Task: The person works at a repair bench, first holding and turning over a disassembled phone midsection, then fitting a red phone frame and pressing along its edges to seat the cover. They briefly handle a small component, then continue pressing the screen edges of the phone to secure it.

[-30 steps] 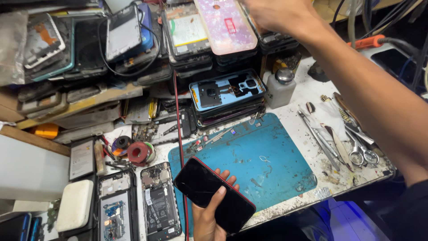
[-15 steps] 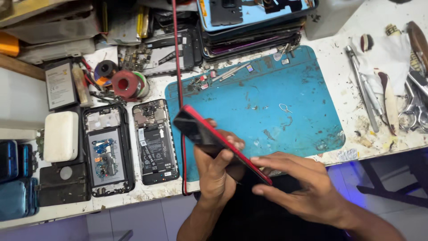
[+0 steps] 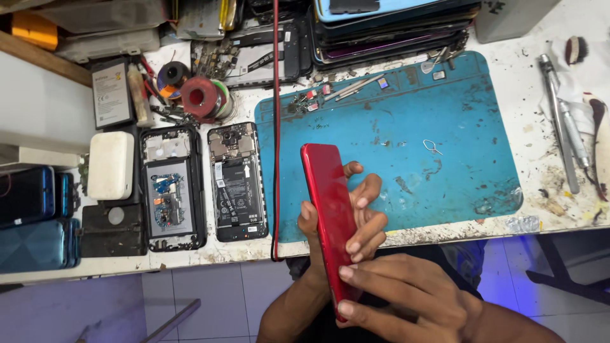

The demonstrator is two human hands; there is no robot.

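Red phone (image 3: 330, 216) stands on edge above the blue mat (image 3: 445, 127) at the bench front. Left hand (image 3: 356, 216) clasps it from behind; right hand (image 3: 406, 298) pinches its lower end. It looks light, stiff, slick and breakable, best held by the long edges. Half a second ago it tilted flatter, with the right fingers under it.
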